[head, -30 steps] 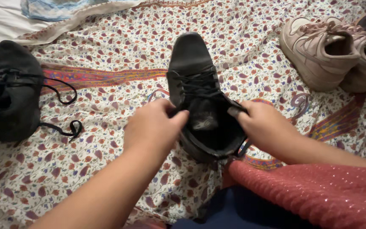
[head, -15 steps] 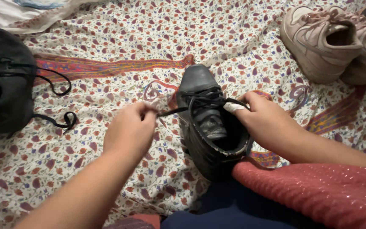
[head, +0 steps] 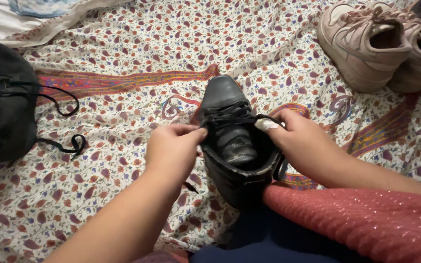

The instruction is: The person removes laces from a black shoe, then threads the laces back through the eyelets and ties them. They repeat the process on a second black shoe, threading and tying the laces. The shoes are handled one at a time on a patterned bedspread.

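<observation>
— So where is the black shoe (head: 235,146) right now?

— Near the middle of the bed's patterned sheet (head: 137,58), toe pointing to the far edge, heel close against the person's lap and the red sparkly cloth (head: 361,224). It looks propped that way so the opening faces up toward them.

— And the hands?

— One on each side of the opening. The left hand (head: 171,151) has its fingers pinched together on the black lace at the collar; the right hand (head: 298,141) has its fingers closed on the opposite rim and lace, apparently to steady the shoe while the lace is worked.

— Anything else nearby?

— A second black shoe (head: 3,102) lies at the left edge, its laces trailing loose across the sheet. A pair of pale pink sneakers (head: 371,41) sits at the far right corner, side by side.

— Any packages, labels or signs?

— None that I can see, apart from a faint print on the insole, too dim to make out.
</observation>
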